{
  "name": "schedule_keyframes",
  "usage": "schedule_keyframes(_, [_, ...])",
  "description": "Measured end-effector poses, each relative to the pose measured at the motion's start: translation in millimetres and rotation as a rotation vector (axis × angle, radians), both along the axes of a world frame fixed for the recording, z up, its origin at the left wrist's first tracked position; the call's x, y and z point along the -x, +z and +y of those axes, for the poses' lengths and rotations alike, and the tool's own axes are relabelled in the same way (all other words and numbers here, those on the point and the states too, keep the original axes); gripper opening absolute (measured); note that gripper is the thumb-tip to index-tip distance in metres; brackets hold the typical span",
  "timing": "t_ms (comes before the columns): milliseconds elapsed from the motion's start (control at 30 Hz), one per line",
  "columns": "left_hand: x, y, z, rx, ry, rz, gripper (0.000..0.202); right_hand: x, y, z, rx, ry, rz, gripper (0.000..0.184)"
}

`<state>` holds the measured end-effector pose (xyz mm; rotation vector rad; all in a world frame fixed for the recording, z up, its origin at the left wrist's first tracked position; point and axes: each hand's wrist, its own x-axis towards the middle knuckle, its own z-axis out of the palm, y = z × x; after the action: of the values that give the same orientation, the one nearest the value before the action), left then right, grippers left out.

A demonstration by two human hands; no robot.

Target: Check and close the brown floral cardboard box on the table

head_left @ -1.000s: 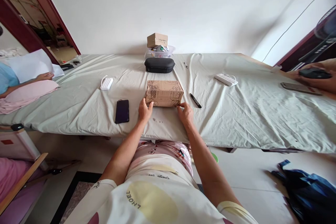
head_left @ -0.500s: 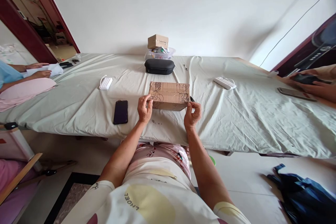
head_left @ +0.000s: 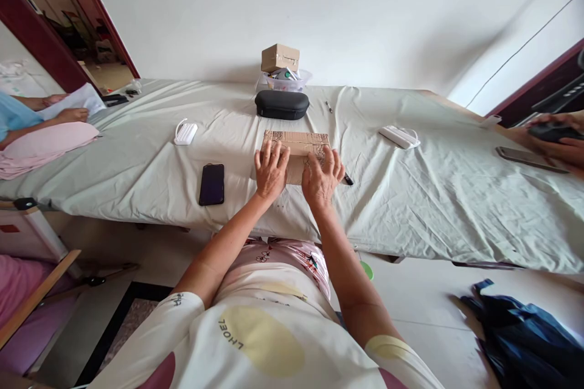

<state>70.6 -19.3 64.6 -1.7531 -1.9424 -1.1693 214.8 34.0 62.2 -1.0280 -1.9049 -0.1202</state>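
Note:
A small cardboard box [head_left: 296,144] with black scribbled loops on its top lies on the cloth-covered table in front of me. My left hand [head_left: 272,171] rests over its near left part, fingers spread and pointing away from me. Over the near right part lies my right hand [head_left: 323,179], its fingers also apart. Neither hand is wrapped around the box. Just right of my right hand, a black pen [head_left: 348,179] lies on the cloth. A dark phone [head_left: 212,185] sits to the left of my left hand.
Behind the box stand a black case [head_left: 282,104] and a clear plastic basket [head_left: 292,82] with a smaller carton [head_left: 280,58] on it. White power banks [head_left: 185,133] lie left and right. Another person's hands hold paper [head_left: 77,103] at left; more hands are at right.
Both hands have shifted from the box's near corners onto its top and front, fingers now spread. The pen by my right hand shows more fully on the cloth.

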Motion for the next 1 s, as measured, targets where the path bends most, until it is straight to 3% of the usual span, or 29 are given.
schedule_keyframes(167, [-12, -7.6, 4, 0.012, -0.042, 0.022, 0.052, 16, -5.1, -14, 0.067, 0.081, -0.108, 0.055])
schedule_keyframes(367, [3, -5.8, -7, 0.043, -0.03, 0.011, 0.059, -15, -13.4, 8, 0.073, -0.009, -0.041, 0.055])
schedule_keyframes(467, [11, -7.3, -11, 0.018, 0.015, -0.048, 0.063, -28, -20.1, 21, 0.111, 0.035, 0.017, 0.058])
schedule_keyframes(633, [21, -21.4, -9, -0.051, -0.003, -0.178, 0.064, -30, -36.0, 27, 0.156, 0.191, 0.072, 0.068])
schedule_keyframes(1000, [32, -50.7, -11, 0.049, -0.001, -0.314, 0.087, -30, -50.5, 18, 0.352, 0.163, 0.103, 0.085])
